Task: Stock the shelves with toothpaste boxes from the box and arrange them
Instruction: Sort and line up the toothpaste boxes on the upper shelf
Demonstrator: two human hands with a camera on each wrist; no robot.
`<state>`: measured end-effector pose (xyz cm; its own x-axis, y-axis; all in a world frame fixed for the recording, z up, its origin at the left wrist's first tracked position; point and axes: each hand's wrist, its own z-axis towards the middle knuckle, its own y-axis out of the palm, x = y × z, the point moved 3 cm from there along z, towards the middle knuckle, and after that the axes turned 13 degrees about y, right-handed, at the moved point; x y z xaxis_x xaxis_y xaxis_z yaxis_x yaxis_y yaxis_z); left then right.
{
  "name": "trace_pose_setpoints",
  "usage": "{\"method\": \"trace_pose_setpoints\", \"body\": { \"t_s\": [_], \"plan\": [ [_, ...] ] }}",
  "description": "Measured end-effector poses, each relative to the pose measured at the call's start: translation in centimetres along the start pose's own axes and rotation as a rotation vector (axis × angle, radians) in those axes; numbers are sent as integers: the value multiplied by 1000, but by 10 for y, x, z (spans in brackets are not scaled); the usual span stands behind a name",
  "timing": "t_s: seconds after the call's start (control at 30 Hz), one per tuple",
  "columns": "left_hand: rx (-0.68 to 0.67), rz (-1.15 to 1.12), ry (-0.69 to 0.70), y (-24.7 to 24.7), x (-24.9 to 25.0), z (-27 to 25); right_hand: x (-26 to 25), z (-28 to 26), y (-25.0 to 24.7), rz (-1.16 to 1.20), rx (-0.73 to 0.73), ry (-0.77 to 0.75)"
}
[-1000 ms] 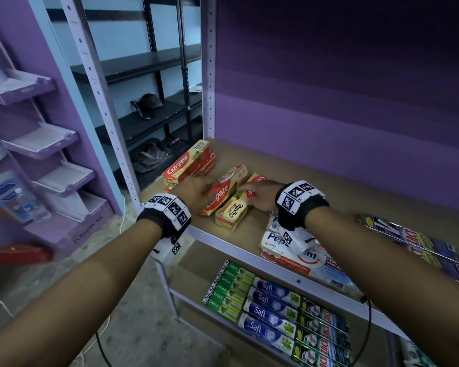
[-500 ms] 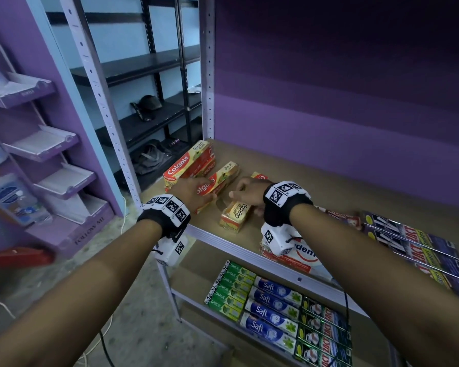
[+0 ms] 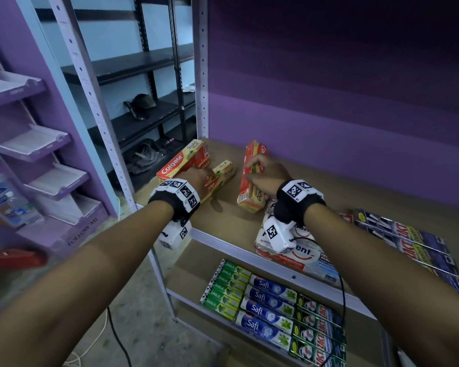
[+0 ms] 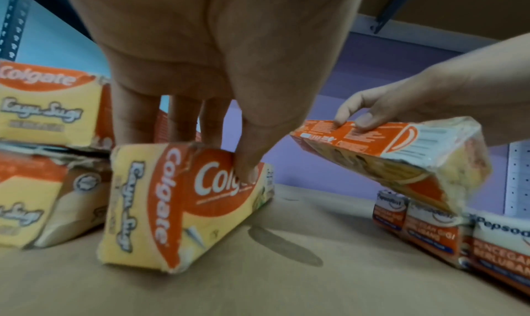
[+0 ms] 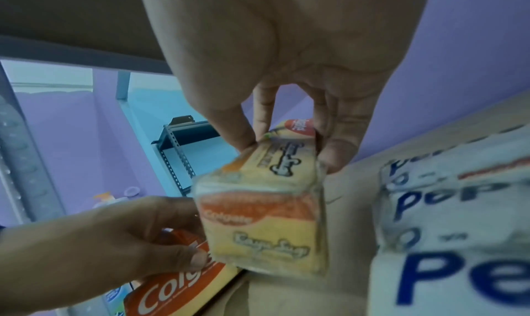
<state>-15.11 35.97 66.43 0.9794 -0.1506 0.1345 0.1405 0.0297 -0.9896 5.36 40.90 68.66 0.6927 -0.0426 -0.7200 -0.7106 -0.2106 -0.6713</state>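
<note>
Since half a second ago the right hand (image 3: 266, 178) has lifted its Colgate pack (image 3: 252, 178) off the brown shelf (image 3: 329, 197) and swung it so it now points away toward the purple back wall (image 3: 342, 123), with its far end raised and its near end low above the board. Thumb on one long side and fingers (image 5: 334, 139) on the other, this hand clamps the pack from above, as the right wrist view shows plainly. Meanwhile the left hand (image 3: 196, 178) grips a second Colgate pack (image 4: 183, 205) that sits tilted on the shelf, thumb pressed on the red logo face and the fingers curled over its far edge. Just left of that pack, a stack of Colgate packs (image 3: 182, 160) lies against the grey upright post (image 3: 203, 67), two high in the left wrist view. Pepsodent packs (image 3: 297, 254) lie at the shelf's front edge under the right wrist, close to the lifted pack's near end. Further right on the same shelf lie dark toothpaste boxes (image 3: 406, 239) in a row. On the lower shelf (image 3: 186, 276) green Darlie boxes (image 3: 225, 287), blue Safi boxes (image 3: 268, 305) and more dark boxes lie side by side. Purple display trays (image 3: 32, 144) hang at far left.
</note>
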Motion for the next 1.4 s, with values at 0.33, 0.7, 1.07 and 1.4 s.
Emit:
{"method": "trace_pose_setpoints", "body": {
  "t_s": [0.33,0.7,1.07,1.4],
  "plan": [
    [-313,-126,135,-10,1,37,26,1,-45,134,56,-83],
    [-406,76,291,1,8,52,49,5,-68,219,55,-59],
    [-267,167,284,6,27,64,58,7,-71,216,53,-28],
    [-332,-20,351,7,32,58,43,19,-79,186,-20,-62]
  ]
}}
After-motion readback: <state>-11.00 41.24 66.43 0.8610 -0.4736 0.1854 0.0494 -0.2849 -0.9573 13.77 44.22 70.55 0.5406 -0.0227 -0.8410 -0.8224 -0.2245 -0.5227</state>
